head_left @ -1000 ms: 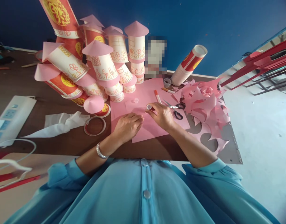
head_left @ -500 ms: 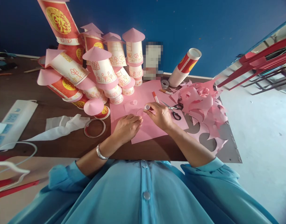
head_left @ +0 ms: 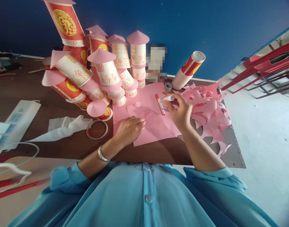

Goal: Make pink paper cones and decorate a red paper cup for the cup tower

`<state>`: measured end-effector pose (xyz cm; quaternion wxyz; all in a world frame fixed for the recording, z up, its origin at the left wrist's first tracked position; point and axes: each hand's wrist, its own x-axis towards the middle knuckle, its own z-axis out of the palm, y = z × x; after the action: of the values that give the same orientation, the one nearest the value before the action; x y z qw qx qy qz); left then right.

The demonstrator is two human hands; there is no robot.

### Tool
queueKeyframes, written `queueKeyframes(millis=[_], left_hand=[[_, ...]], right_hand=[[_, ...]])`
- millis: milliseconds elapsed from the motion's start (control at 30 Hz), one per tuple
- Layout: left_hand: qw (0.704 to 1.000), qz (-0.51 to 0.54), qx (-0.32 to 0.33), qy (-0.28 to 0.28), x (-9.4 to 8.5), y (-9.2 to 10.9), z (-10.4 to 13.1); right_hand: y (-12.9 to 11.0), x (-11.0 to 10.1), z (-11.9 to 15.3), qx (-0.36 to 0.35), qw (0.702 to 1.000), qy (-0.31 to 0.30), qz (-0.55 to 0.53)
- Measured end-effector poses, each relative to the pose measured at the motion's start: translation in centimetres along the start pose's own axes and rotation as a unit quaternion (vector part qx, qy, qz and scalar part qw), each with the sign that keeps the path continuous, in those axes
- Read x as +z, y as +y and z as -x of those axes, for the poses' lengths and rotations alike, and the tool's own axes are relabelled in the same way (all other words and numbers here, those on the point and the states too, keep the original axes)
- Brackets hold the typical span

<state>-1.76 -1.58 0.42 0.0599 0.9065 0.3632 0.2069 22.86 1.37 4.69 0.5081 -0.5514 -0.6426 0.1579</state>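
Observation:
My left hand (head_left: pixel 131 130) lies flat on a sheet of pink paper (head_left: pixel 154 135), fingers stretched out. At its fingertips is a pink paper piece with a curved edge (head_left: pixel 146 114). My right hand (head_left: pixel 182 110) is raised over the right side of the sheet, thumb and fingers closed on a white glue stick (head_left: pixel 168 98). A small translucent cap (head_left: pixel 137 104) rests on the paper beyond my left hand. Beside the glue stick lies a red-and-white marker (head_left: pixel 160 105). Scissors are mostly hidden by my right hand.
Paper-cup towers with pink cone roofs (head_left: pixel 101 55) stand at the left. Stacked cups (head_left: pixel 185 72), a tape roll (head_left: pixel 168 86) and pink scraps (head_left: pixel 208 108) are at the right. Another tape roll (head_left: pixel 97 129), white film (head_left: pixel 66 127) and a power strip (head_left: pixel 19 118) lie left.
My right hand has moved right and slightly up with the glue stick, away from the curved piece by my left hand. The left hand stays flat. The view has shifted slightly.

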Motion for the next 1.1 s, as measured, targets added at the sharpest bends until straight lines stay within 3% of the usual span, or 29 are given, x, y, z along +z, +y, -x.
queueKeyframes(millis=[133, 267, 333, 467, 567, 733, 867, 1100], left_hand=[[0.999, 0.031, -0.03, 0.02, -0.8, -0.2, -0.2], [0.989, 0.107, -0.069, 0.079, -2.6, 0.0, -0.7], [0.965, 0.209, -0.11, 0.113, -3.3, 0.5, -1.3], [0.882, 0.417, -0.168, 0.139, -3.8, 1.7, -3.1], [0.859, 0.452, -0.172, 0.171, -3.7, 2.4, -4.3], [0.875, 0.401, -0.17, 0.21, -3.9, 2.6, -4.9], [0.872, 0.404, -0.179, 0.211, -4.0, 2.5, -4.8], [0.859, 0.417, -0.197, 0.222, -3.6, 2.9, -4.6]], right_hand=[[-1.2, -0.8, 0.2, 0.132, 0.961, -0.006, -0.243], [-1.4, 0.1, 1.3, 0.228, 0.9, -0.05, -0.368], [-1.7, 1.0, 2.0, 0.263, 0.868, -0.069, -0.416], [-3.0, 2.5, 3.1, 0.302, 0.808, -0.115, -0.492], [-3.8, 3.1, 3.6, 0.318, 0.783, -0.153, -0.512], [-3.8, 2.8, 3.8, 0.337, 0.772, -0.162, -0.514], [-3.3, 2.5, 3.8, 0.328, 0.781, -0.155, -0.509], [-2.3, 2.6, 4.1, 0.265, 0.841, -0.117, -0.458]])
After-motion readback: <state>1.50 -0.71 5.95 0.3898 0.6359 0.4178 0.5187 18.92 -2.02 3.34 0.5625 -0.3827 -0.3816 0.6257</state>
